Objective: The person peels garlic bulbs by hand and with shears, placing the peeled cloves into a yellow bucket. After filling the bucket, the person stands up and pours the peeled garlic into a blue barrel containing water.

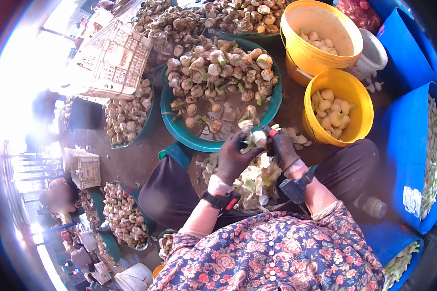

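Note:
A whitish garlic bulb (260, 138) is between my two dark-gloved hands, above a heap of peeled skins (257, 177). My left hand (234, 157) is closed on the bulb from the left, its thumb reaching toward it. On the other side my right hand (284, 150) is closed around a small red-and-black tool (273, 132), which looks like a knife handle; its blade cannot be made out. Just beyond the hands stands a green tub (199, 142), holding muddy unpeeled bulbs (218, 68) and some brown water.
To the right is a yellow bucket (359, 123) with peeled bulbs; another yellow bucket (296, 60) stands behind it. Blue bins (403, 150) line the far right. At left are a white crate (119, 63), more tubs of bulbs (126, 213) and other people (58, 196).

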Motion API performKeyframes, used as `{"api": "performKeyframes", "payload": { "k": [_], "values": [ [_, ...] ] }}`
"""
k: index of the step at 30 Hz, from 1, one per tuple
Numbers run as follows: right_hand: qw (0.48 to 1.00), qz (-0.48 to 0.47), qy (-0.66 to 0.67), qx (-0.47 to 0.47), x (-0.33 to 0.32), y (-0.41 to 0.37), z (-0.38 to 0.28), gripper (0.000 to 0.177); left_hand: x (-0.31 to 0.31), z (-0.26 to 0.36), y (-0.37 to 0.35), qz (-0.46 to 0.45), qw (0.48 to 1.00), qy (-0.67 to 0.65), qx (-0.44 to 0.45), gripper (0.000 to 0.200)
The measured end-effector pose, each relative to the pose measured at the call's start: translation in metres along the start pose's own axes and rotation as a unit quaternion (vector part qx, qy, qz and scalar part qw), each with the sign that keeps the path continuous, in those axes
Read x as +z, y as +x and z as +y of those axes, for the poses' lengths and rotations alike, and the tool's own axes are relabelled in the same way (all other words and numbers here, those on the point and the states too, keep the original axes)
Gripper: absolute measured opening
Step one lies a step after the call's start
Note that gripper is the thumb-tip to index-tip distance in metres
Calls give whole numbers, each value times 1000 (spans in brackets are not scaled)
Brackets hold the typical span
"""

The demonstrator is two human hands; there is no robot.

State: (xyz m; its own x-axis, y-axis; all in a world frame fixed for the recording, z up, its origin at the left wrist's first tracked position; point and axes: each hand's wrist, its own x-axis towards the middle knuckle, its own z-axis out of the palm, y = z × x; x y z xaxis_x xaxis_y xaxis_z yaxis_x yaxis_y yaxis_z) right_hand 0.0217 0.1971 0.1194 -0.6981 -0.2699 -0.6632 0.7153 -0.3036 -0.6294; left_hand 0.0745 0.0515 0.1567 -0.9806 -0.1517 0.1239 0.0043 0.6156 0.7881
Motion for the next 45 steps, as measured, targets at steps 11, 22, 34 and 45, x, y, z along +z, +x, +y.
{"api": "performKeyframes", "payload": {
  "k": [11,22,34,45],
  "values": [
    [996,-89,0,-9,-34,41,27,27,6,-12,-30,-187,966,-163,-73,6],
    [999,26,-20,18,-11,21,14,35,-1,-3,-2,-78,993,-41,-79,32],
    [959,-83,208,175,-29,41,24,28,-3,-1,-10,-116,849,-441,-266,16],
    [966,95,-180,-161,1,4,8,33,20,-11,9,-151,932,-156,-291,32]
  ]
}}
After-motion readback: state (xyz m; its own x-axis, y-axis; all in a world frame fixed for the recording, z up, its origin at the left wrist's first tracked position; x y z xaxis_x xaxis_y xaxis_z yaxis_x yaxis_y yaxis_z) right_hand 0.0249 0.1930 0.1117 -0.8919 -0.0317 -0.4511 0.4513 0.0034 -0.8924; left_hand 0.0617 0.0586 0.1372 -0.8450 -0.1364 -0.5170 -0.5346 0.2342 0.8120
